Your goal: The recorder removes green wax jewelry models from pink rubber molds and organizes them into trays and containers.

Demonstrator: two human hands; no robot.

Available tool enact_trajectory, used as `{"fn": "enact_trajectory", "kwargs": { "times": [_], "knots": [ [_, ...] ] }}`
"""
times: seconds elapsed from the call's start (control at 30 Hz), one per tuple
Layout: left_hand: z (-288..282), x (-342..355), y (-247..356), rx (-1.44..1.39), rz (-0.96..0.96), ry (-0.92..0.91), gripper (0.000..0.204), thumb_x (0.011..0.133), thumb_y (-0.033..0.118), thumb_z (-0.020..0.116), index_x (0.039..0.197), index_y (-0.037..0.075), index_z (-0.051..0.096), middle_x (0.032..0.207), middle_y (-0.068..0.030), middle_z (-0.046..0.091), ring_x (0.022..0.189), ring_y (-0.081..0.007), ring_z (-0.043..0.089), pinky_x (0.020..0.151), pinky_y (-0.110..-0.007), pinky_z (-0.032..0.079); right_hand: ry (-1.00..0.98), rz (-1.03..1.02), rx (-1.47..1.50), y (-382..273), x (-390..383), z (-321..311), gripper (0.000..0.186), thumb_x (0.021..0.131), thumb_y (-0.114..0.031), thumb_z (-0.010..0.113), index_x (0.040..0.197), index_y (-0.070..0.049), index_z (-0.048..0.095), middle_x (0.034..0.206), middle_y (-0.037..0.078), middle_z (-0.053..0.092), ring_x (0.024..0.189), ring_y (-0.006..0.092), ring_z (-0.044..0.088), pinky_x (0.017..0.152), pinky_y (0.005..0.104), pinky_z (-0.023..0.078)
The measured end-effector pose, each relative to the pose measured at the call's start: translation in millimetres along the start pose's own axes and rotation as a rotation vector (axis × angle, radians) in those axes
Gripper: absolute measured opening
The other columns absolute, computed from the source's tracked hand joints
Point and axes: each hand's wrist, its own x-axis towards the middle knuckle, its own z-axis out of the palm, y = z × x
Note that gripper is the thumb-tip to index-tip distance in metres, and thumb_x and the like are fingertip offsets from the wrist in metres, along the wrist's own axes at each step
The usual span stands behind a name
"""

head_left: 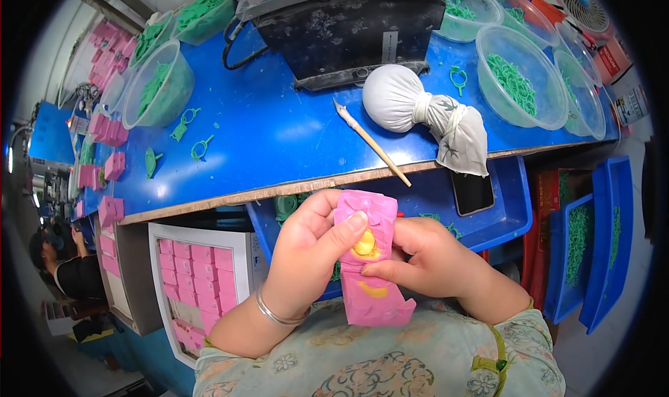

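Observation:
A pink rubber-like mould (376,310) hangs between my hands over the table's front edge, folded open into an upper and a lower part. Yellow patches line its inside, and a rounded yellow piece (364,242) sits in the upper part. My left hand (310,233) is closed round the upper part, its thumb at the top of the yellow piece. With thumb and fingers my right hand (428,254) pinches the mould's right side near the fold. Some fingertips are hidden behind the mould.
On the blue table (258,132) lie a tied white cloth bag (394,97), a wooden-handled brush-like tool (369,142) and green wax-like ring pieces (202,148). Tubs (523,83) of green pieces flank a black machine (341,34). Below are a blue tray (512,219) holding a phone (474,191), and a frame of pink blocks (202,271).

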Motion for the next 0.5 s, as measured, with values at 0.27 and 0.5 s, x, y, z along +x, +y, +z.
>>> {"fn": "enact_trajectory", "kwargs": {
  "times": [0.27,0.5],
  "knots": [
    [-3.5,1.2,0.0,-0.083,-0.025,-0.029,0.023,0.089,0.01,0.053,0.108,-0.003,0.05,0.103,-0.0121,0.06,0.092,-0.0147,0.058,0.082,-0.028,0.047,0.064,-0.082,-0.08,-3.2,2.1,4.9,0.022,0.078,-0.022,0.068,0.083,-0.004,0.056,0.069,0.01,0.056,0.061,0.0285,0.055,0.055,0.0351,0.044],
    [-0.6,-3.2,-1.4,-0.053,0.009,-0.045,0.025,0.089,0.009,0.052,0.111,-0.001,0.045,0.104,-0.0105,0.057,0.093,-0.0126,0.056,0.082,-0.028,0.046,0.065,-0.049,-0.11,-3.1,0.6,4.4,0.023,0.076,-0.021,0.069,0.083,-0.004,0.056,0.061,0.007,0.052,0.053,0.0243,0.052,0.05,0.0334,0.042]
  ]
}}
